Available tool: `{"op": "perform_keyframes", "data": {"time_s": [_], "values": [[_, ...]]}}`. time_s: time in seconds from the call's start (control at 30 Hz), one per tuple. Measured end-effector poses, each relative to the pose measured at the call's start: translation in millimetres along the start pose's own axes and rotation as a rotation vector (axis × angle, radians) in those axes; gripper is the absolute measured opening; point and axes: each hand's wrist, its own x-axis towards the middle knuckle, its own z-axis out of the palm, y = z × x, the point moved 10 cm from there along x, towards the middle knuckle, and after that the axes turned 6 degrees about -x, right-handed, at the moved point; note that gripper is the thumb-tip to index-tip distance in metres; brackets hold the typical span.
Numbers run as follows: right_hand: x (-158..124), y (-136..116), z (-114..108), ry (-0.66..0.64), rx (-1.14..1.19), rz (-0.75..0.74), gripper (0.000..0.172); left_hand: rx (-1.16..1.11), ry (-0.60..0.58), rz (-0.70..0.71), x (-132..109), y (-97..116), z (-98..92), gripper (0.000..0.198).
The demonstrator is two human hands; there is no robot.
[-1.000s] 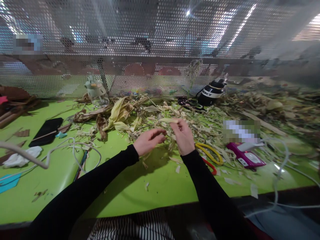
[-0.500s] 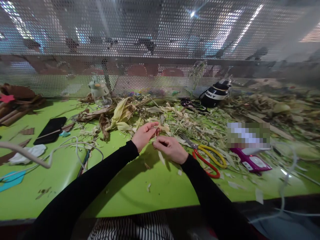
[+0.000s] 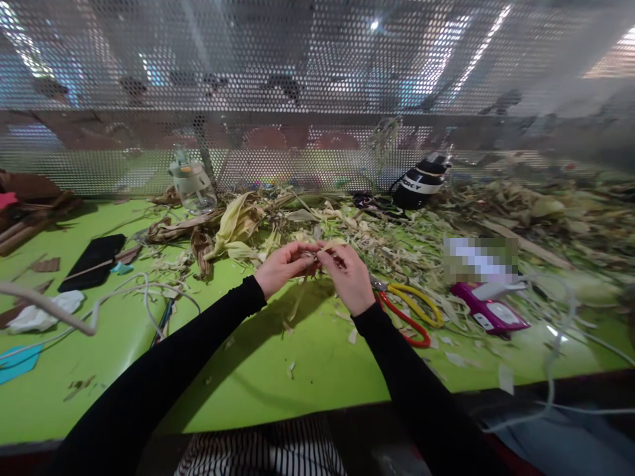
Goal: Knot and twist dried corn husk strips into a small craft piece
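Note:
My left hand (image 3: 284,266) and my right hand (image 3: 346,272) meet above the middle of the green table, fingertips pinched together. Between them is a pale strip of corn husk (image 3: 333,244), part of it showing over the right fingers; the rest is covered by my fingers. A thin strip hangs beneath the hands. Close to my right wrist lie scissors (image 3: 414,307) with one yellow and one red handle, their blades partly hidden by the hand. Beyond my left hand rests a yellow-green corn husk (image 3: 238,221).
Shredded husk (image 3: 357,228) covers the back of the green table (image 3: 262,377). A clear bottle (image 3: 196,188) and a black bottle (image 3: 421,185) stand near the perforated screen (image 3: 297,66). Left are a phone (image 3: 94,262) and white cable (image 3: 119,297); right, a purple glue gun (image 3: 489,311).
My right hand has risen and turned, its fingers now against those of my left hand. The pale strip that hung below the right fingers now shows above them. The view has shifted slightly.

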Motion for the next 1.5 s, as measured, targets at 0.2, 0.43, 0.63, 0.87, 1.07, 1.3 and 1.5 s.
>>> {"op": "perform_keyframes", "data": {"time_s": [0.2, 0.43, 0.63, 0.87, 1.07, 1.3, 1.5], "values": [[-2.1, 5.0, -14.7, 0.136, 0.077, 0.067, 0.024, 0.003, -0.013, -0.029, -2.1, -2.8, 1.6, 0.036], [-5.1, 26.2, -1.1, 0.060, 0.294, 0.270, 0.029, 0.032, -0.063, -0.015, -6.9, 1.4, 13.6, 0.037], [-2.2, 7.6, -13.2, 0.081, 0.090, 0.131, 0.028, 0.041, -0.060, -0.032, -6.7, -3.4, 11.8, 0.033], [-2.5, 4.0, -19.2, 0.094, 0.126, 0.134, 0.023, 0.064, -0.093, -0.009, -9.7, 0.5, 15.3, 0.036], [-2.0, 6.0, -9.1, -0.053, 0.204, 0.148, 0.029, 0.113, -0.050, 0.047, -4.0, 4.2, 5.4, 0.032], [-3.6, -6.4, -2.9, -0.156, -0.157, -0.005, 0.030, 0.220, -0.046, 0.108, 1.5, 5.3, -1.1, 0.025], [-1.8, -5.9, -2.3, -0.101, -0.006, -0.026, 0.025, 0.325, 0.110, 0.236, -6.1, 19.8, -6.2, 0.048]]}}
